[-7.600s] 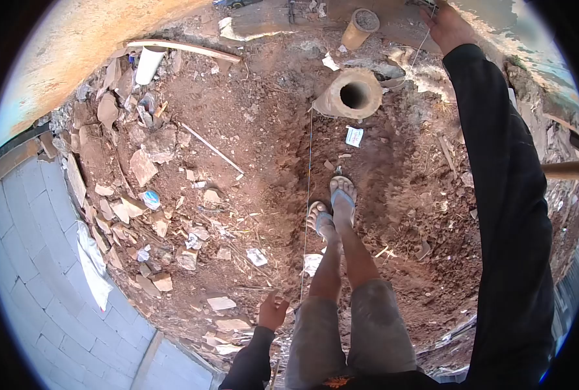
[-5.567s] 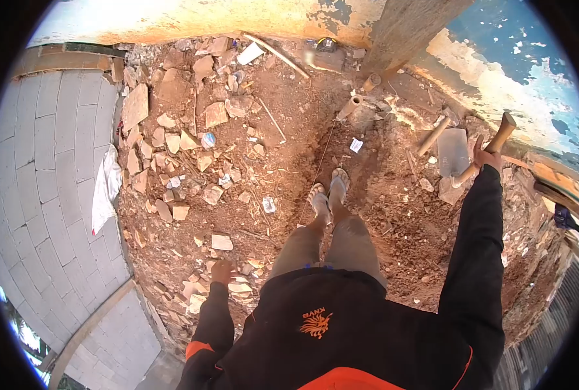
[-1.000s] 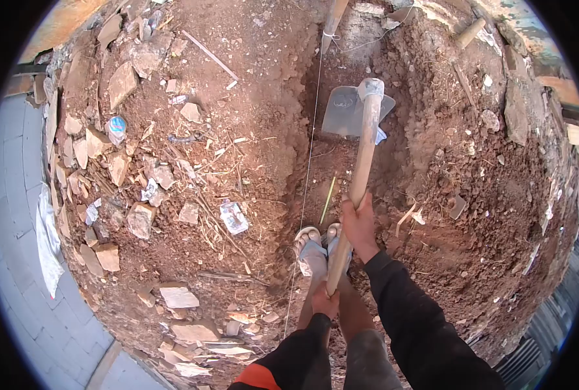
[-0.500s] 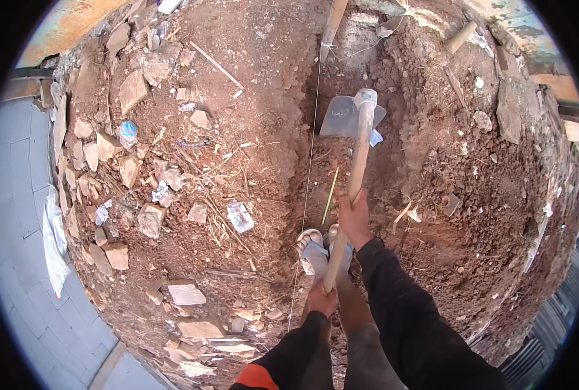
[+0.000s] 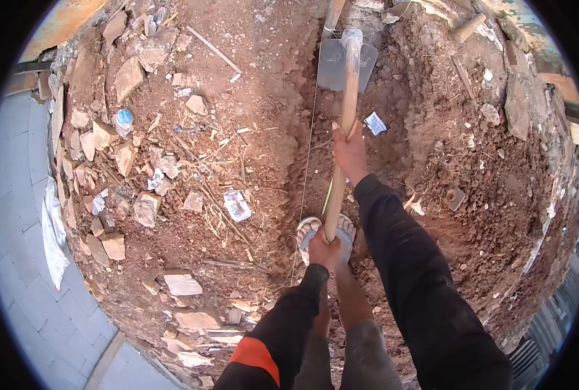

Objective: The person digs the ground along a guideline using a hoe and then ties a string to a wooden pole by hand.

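- Hoe (image 5: 350,97) lies straight ahead of the person, head far, butt near; both hands are on it.
- Long axis: handle runs forward from above the feet (image 5: 347,229), leaning slightly right as it goes out, roughly alongside the taut string (image 5: 310,136) and on that string's right.
- Right hand (image 5: 350,155) is the nearer one to the head: fingers closed round the handle, around mid-length, no gap visible in the grip.
- Left hand (image 5: 323,249) sits at the near end, just in front of the feet, also wrapped shut round the wood. Butt hidden in the fist.
- Hands well apart along the handle, bare length of wood between them.
- Blade (image 5: 332,68) is broad, grey, its flat face showing to the camera, crosswise to the handle. It is over the trench floor; cannot tell whether its edge bites soil.
- Stake (image 5: 334,12) stands just beyond the blade's left corner. String overlaps the blade's left side in view; contact unclear.
- White packet (image 5: 375,123) lies right of the handle, nearer than the blade, apart from both.
- Green strip (image 5: 328,193) lies by the handle's left side, between the hands, partly covered.
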Demonstrator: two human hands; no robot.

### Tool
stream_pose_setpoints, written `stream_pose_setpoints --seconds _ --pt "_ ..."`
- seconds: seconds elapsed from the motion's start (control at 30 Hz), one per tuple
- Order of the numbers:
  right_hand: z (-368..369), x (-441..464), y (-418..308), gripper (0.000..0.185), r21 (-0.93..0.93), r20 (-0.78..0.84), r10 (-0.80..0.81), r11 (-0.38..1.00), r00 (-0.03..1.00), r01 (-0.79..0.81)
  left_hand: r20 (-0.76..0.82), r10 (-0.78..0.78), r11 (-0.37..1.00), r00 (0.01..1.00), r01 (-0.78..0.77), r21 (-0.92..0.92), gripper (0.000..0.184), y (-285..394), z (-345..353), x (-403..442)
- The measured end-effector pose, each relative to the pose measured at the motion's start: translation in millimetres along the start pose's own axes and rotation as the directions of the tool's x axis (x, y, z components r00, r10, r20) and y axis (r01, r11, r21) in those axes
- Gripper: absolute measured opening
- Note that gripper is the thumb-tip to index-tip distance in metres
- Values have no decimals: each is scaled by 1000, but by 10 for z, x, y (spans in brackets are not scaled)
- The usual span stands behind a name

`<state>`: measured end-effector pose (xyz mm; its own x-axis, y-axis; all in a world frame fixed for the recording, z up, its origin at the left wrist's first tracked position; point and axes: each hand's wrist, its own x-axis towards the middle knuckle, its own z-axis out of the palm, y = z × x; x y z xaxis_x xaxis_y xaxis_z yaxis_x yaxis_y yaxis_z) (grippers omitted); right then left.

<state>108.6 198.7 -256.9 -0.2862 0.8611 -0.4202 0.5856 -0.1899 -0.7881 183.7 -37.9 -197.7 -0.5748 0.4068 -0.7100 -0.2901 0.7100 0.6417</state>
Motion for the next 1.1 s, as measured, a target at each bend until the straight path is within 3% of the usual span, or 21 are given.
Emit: stream_pose_setpoints --seconds 0.07,0.13,0.2,0.27,0.3,0.4,0.43,0.5,0.53,0.6,0.63,0.7,0.8,0.87,1.0,1.07,1.1 --pt "-198 -473 -114 37 68 87 103 992 991 -109 85 -85 996 993 82 40 23 -222 -55 -391" --pt "-339 -940 -108 37 150 56 97 983 994 -105 52 -92 987 994 84 135 25 -284 -115 -881" --pt "-614 -1308 -400 46 228 176 235 935 956 -271 46 -114 981 992 105 165 26 -278 -139 -1220" --pt "-627 -1199 -383 45 231 115 180 952 977 -203 62 -150 968 987 133 214 29 -241 -125 -1192" --pt "-625 -1131 -381 44 232 55 133 962 990 -142 55 -86 975 995 73 211 31 -263 -106 -1034" --pt "-499 -410 -511 42 226 50 154 961 987 -161 -41 108 963 993 -94 251 28 38 -108 -393" --pt "-447 -235 -493 41 247 52 125 960 991 -134 -37 98 964 994 -86 253 28 188 -126 -305" --pt "-395 -206 -479 43 190 94 177 963 980 -193 21 -21 986 1000 17 164 29 493 -187 -309" --pt "-375 -214 -520 44 139 128 215 963 968 -232 20 18 982 1000 -22 189 29 436 -164 -427" --pt "-419 -577 -569 47 -117 102 187 978 977 -174 44 -4 986 999 -3 166 29 172 -161 -808" --pt "-441 -797 -479 47 -121 142 205 975 968 -189 69 -33 990 997 23 140 30 59 -149 -1060" --pt "-475 -1279 -110 47 -172 146 251 959 957 -225 73 -280 950 957 266 162 28 207 -295 -1599" --pt "-796 -1865 -360 48 -136 236 426 904 873 -405 82 -219 965 972 204 166 30 -128 -311 -2105" --pt "-749 -1778 -96 47 -54 205 378 925 903 -375 57 -183 954 982 163 253 32 -227 -274 -2234" --pt "-711 -1069 -450 38 171 154 282 936 947 -307 1 -58 951 998 55 303 30 109 -71 -1251" --pt "-587 -566 -624 39 295 132 235 918 963 -264 20 -21 978 1000 16 206 28 364 -44 -606" --pt "-513 -337 -648 41 266 117 231 930 966 -254 3 7 984 1000 -7 180 29 468 -48 -406"
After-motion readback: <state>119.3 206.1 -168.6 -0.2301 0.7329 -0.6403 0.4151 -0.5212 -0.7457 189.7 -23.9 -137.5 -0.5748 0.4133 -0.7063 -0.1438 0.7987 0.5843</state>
